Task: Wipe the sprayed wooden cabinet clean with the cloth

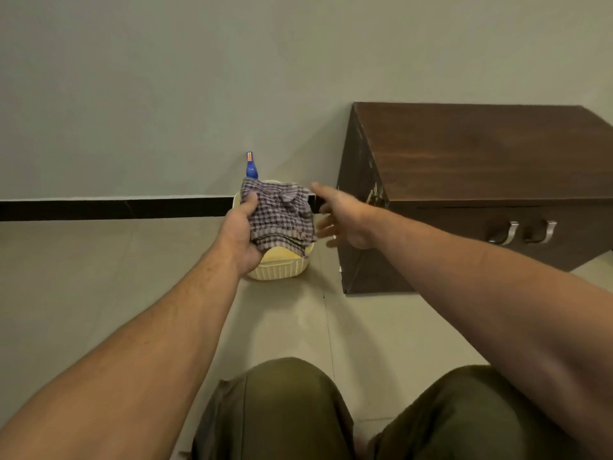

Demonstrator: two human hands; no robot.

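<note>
- Left hand (239, 234) grips the checked cloth (281, 214), thumb on top of the bunched fabric, over a cream basket (277, 270) on the floor.
- Cloth is crumpled, its longer side running far to near; it bulges right of the left hand.
- Right hand (341, 218) hangs loose with fingers spread, just right of the cloth, holding nothing.
- Cabinet (471, 154) stands right of the basket against the wall, long axis left to right, handles (522, 232) facing near.
- Blue spray bottle (251, 167) rises behind the cloth, upright.
</note>
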